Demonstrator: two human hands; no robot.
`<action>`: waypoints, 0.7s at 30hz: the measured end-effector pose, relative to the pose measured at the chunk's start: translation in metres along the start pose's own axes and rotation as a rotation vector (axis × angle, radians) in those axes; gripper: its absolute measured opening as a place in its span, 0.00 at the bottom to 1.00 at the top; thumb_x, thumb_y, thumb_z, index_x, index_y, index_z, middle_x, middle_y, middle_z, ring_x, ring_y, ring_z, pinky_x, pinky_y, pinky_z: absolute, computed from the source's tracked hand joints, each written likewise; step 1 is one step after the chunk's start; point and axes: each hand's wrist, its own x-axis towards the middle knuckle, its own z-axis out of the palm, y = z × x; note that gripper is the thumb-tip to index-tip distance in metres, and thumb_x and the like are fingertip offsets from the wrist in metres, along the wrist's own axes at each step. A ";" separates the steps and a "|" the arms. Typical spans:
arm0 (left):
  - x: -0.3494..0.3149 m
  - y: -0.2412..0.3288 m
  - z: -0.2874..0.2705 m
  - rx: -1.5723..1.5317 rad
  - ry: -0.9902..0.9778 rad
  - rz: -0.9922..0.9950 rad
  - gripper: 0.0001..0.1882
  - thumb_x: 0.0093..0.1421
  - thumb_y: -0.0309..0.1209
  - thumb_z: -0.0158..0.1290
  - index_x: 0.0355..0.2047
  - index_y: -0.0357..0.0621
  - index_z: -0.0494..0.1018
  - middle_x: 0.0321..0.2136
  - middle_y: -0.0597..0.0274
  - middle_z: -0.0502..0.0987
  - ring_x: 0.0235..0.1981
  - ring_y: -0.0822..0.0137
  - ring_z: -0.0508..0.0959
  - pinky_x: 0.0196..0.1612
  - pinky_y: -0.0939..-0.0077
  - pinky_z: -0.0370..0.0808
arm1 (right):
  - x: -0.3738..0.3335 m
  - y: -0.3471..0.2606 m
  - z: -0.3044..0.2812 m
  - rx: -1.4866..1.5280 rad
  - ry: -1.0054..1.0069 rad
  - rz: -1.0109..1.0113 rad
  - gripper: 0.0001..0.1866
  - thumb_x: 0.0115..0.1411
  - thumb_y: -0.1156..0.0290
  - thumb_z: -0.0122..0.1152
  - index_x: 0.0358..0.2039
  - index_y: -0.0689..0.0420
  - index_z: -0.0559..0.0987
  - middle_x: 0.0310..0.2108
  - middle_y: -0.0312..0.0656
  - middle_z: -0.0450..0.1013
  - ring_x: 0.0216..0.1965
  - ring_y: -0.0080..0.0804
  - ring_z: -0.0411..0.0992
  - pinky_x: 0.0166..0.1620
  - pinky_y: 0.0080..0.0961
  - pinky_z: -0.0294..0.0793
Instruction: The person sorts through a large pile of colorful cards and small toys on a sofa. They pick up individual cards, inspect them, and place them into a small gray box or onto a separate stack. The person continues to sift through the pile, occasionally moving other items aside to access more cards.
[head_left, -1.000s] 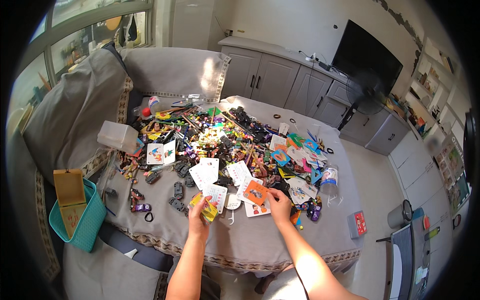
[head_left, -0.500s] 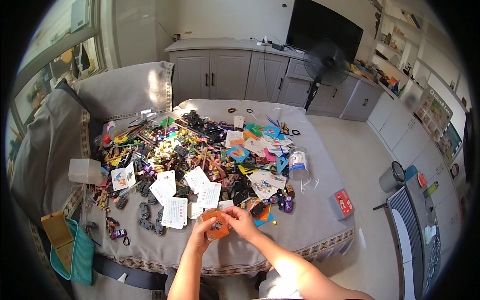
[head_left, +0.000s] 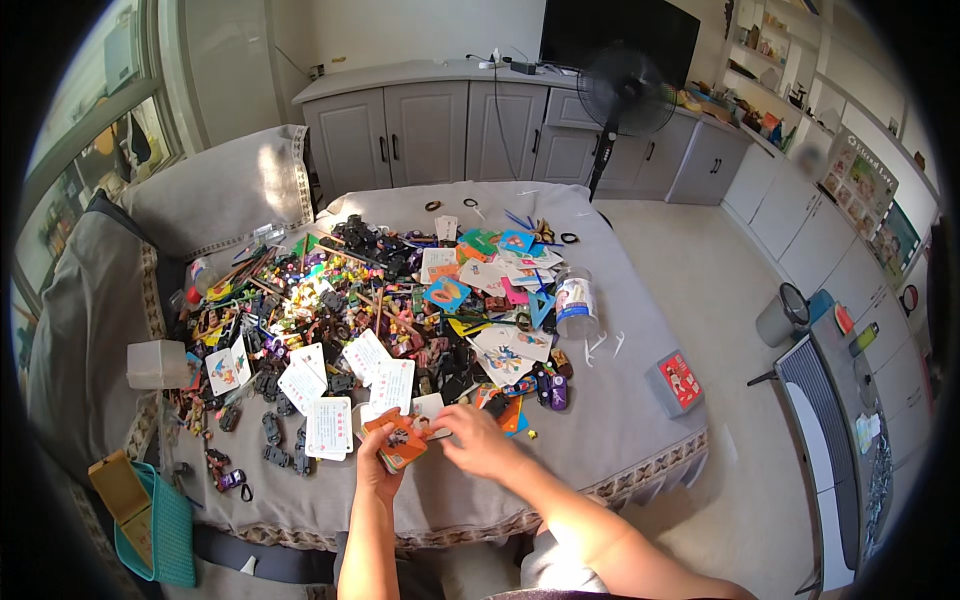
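The left hand [head_left: 372,462] is closed around an orange card [head_left: 402,442], thumb on top. The right hand [head_left: 478,440], at 3 o'clock of it, pinches the card's right edge with its fingertips. Card and hands sit at the table's [head_left: 600,440] 6 o'clock edge. White cards [head_left: 330,425] lie at 10 o'clock, the toy pile [head_left: 360,290] at 12, a red box [head_left: 678,380] at 3.

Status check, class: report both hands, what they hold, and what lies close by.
Left hand grips orange card. Right hand pinches its edge. White cards and toy clutter crowd just beyond.
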 end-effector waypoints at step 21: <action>-0.003 -0.002 -0.003 0.090 -0.001 0.004 0.25 0.51 0.29 0.51 0.50 0.37 0.63 0.38 0.51 0.73 0.36 0.55 0.77 0.41 0.62 0.75 | -0.020 0.101 -0.007 0.125 0.064 0.697 0.32 0.41 0.66 0.71 0.44 0.64 0.66 0.39 0.51 0.71 0.40 0.43 0.72 0.43 0.33 0.71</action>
